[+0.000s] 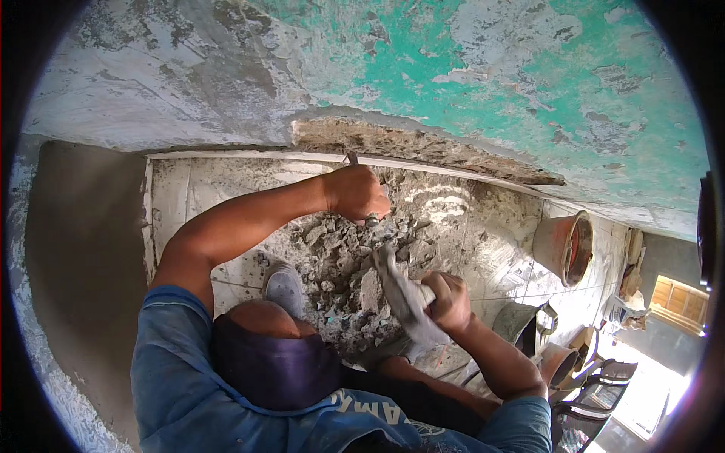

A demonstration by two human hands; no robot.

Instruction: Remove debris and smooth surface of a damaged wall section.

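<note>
Over rubble (331, 249), left fist (359, 194) clenches a chisel (371, 220), right fist (448, 302) a hammer (404, 294).

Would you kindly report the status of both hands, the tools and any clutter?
Left hand closed around chisel, far end near wall. Right hand gripping hammer, clear of chisel. Broken rubble heaped below.

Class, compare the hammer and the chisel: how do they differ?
The hammer has a broad head; the chisel is slim and mostly hidden. The right hand grips the hammer, the left hand the chisel. The hammer is blurred; the chisel shows more clearly. Both are hand-held.
</note>
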